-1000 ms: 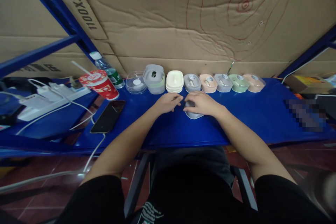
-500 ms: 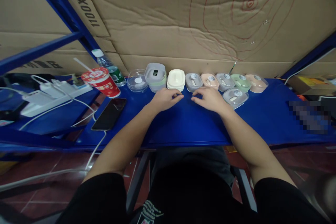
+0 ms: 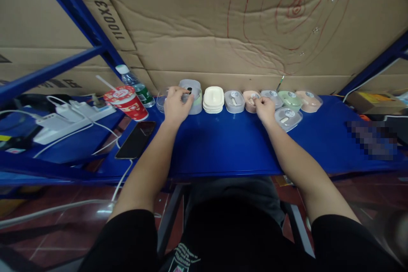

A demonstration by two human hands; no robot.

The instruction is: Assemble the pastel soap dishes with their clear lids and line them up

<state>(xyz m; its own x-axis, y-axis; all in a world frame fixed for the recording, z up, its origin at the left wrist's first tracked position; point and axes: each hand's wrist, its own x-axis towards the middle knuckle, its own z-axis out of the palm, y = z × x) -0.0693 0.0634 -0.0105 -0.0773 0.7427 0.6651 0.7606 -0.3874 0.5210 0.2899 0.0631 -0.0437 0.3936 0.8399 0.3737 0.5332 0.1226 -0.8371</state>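
Observation:
My left hand (image 3: 177, 104) is at the left edge of a stack of grey and green plastic containers (image 3: 195, 104), its thumb and forefinger apart near the dark opening in the top piece. I cannot tell whether it touches the stack. My right hand (image 3: 266, 110) has its fingers pinched together in front of the peach lidded box (image 3: 250, 104) and a grey lidded box (image 3: 274, 98). Whatever those fingertips hold, if anything, is hidden. Between the hands stand a pile of cream square pieces (image 3: 213, 97) and another grey lidded box (image 3: 235, 103).
Right of the row sit a green box (image 3: 290, 101), a second peach box (image 3: 309, 102) and a tilted grey box (image 3: 288, 119). Clear round lids (image 3: 161, 101), a red cup (image 3: 129, 104), a water bottle (image 3: 140, 89) and a phone (image 3: 135, 140) lie left. Cardboard (image 3: 185, 38) stands behind.
My hands have moved apart from the middle. The left went left to the container stack; the right shifted slightly right, its fingers now pinched. The camera view has tilted a little.

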